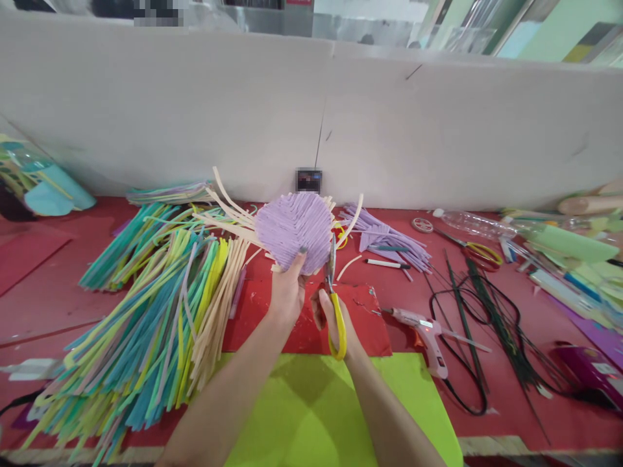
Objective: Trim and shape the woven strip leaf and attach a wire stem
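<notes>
My left hand [288, 288] is closed on the lower edge of a woven purple heart-like piece [292, 224], its thumb lying on the front. Cream strips [228, 217] stick out from behind the piece on its left and right. In my right hand [335, 314] is a pair of yellow-handled scissors [337, 327], the blades pointing up along the right edge of the piece. One curved cream strip [359, 214] stands beyond the blades. A short cream offcut [348, 264] lies on the table just to the right of them.
Bundles of coloured fuzzy strips [146, 337] cover the left. Purple strips [394, 240] and a white pen [388, 264] lie behind right. A pink glue gun [423, 334], dark green stems [501, 324] and other scissors [479, 253] are farther right. A red mat [360, 324] lies below my hands.
</notes>
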{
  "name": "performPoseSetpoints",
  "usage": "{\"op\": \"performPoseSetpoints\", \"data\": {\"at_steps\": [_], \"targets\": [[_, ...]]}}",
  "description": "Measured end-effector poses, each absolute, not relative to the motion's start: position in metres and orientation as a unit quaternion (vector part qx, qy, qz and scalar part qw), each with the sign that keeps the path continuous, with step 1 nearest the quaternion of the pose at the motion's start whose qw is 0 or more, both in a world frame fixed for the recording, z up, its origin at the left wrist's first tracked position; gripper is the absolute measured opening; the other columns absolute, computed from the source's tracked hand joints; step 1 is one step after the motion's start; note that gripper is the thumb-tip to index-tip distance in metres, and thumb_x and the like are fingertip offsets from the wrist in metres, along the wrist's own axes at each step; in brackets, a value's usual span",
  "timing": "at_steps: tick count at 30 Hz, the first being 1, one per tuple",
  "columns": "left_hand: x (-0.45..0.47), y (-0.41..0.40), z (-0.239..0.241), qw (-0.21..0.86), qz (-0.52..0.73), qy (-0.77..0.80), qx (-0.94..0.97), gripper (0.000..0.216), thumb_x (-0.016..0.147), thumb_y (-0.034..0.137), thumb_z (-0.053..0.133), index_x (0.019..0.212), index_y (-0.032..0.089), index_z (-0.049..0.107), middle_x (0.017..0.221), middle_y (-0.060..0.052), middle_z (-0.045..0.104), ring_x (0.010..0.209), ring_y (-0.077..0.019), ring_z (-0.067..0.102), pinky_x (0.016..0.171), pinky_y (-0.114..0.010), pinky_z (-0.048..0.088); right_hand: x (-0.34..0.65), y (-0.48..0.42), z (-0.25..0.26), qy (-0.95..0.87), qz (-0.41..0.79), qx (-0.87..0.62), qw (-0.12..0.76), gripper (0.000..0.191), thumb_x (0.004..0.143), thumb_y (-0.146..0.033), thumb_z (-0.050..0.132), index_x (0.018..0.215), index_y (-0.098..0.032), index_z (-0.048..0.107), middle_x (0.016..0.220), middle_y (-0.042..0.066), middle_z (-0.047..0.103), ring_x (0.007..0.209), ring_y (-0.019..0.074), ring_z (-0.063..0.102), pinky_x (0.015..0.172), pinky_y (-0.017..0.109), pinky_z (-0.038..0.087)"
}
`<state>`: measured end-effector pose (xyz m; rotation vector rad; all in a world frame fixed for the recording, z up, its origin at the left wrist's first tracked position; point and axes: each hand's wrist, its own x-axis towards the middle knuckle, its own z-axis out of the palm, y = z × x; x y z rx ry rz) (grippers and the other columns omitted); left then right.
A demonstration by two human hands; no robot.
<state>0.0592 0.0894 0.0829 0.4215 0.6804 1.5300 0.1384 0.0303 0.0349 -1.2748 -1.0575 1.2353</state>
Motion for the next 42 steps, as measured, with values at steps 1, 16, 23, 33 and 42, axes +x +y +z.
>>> {"op": "performPoseSetpoints", "data": {"at_steps": [1, 16, 23, 33, 42], "targets": [[0.0593, 0.0892, 0.0833, 0.649, 0.675, 0.300, 0.184, 0.042, 0.064, 0.016, 0.075, 0.104, 0.019, 0.064, 0.106, -0.006, 0.068, 0.092, -0.0171, 0.065, 0.086, -0.031, 0.049, 0.1382, 0.0300, 0.0355, -0.441, 0.511, -0.532, 0.511, 0.045, 0.079, -0.064, 0.046, 0.071, -0.020, 0.046, 0.049, -0.006, 0.041, 0.041, 0.0086, 0.036, 0.040, 0.023, 0.029], [0.0609, 0.0884, 0.0858, 0.639, 0.683, 0.309, 0.173, 0.042, 0.064, 0.015, 0.075, 0.104, 0.018, 0.064, 0.107, -0.006, 0.068, 0.096, -0.0174, 0.064, 0.087, -0.029, 0.049, 0.1361, 0.0275, 0.0400, -0.414, 0.513, -0.558, 0.505, 0.048, 0.077, -0.067, 0.044, 0.065, -0.021, 0.041, 0.045, -0.007, 0.041, 0.035, 0.0075, 0.037, 0.035, 0.022, 0.029], [0.0644, 0.0850, 0.0847, 0.636, 0.686, 0.317, 0.160, 0.037, 0.065, 0.015, 0.073, 0.101, 0.018, 0.065, 0.105, -0.005, 0.069, 0.094, -0.0168, 0.065, 0.085, -0.028, 0.050, 0.1355, 0.0248, 0.0383, -0.435, 0.507, -0.558, 0.493, 0.050, 0.081, -0.066, 0.038, 0.059, -0.021, 0.039, 0.041, -0.005, 0.040, 0.034, 0.0078, 0.038, 0.035, 0.022, 0.030], [0.0653, 0.0851, 0.0839, 0.640, 0.681, 0.320, 0.154, 0.039, 0.065, 0.016, 0.074, 0.102, 0.017, 0.064, 0.106, -0.006, 0.068, 0.094, -0.0179, 0.065, 0.084, -0.029, 0.049, 0.1357, 0.0250, 0.0315, -0.412, 0.519, -0.551, 0.507, 0.047, 0.079, -0.066, 0.042, 0.066, -0.021, 0.038, 0.046, -0.007, 0.041, 0.033, 0.0065, 0.037, 0.033, 0.020, 0.032], [0.0659, 0.0851, 0.0847, 0.634, 0.684, 0.327, 0.151, 0.039, 0.065, 0.015, 0.073, 0.102, 0.016, 0.064, 0.108, -0.007, 0.068, 0.091, -0.0171, 0.065, 0.079, -0.028, 0.051, 0.1358, 0.0245, 0.0328, -0.413, 0.513, -0.560, 0.502, 0.048, 0.078, -0.068, 0.042, 0.066, -0.022, 0.036, 0.045, -0.008, 0.037, 0.032, 0.0059, 0.035, 0.031, 0.019, 0.031]]}}
